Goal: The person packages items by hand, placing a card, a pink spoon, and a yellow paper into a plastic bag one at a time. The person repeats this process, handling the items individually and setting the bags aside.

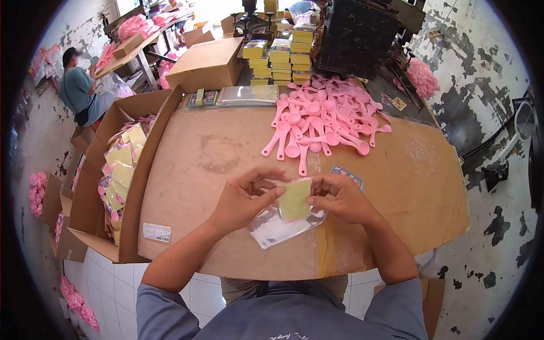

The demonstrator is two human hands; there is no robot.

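A pale yellow card [295,200] is held upright between my two hands over the cardboard-covered table. My right hand [344,198] pinches the card's right edge between thumb and fingers. On the other side, my left hand [249,196] is closed at the card's upper left, where clear plastic shows by the fingertips; it seems to grip a clear plastic bag around the card. Beneath both hands lie several flat clear plastic bags [277,229]. Blue printed cards [347,174] lie just behind my right hand, partly hidden by it.
A heap of pink measuring spoons [326,116] covers the table's back. Behind it stand stacks of yellow-edged cards [280,54]. At left, an open carton [156,141] holds packed bags with cards and spoons. A closed box [207,62] sits behind. Another person [82,90] sits far left.
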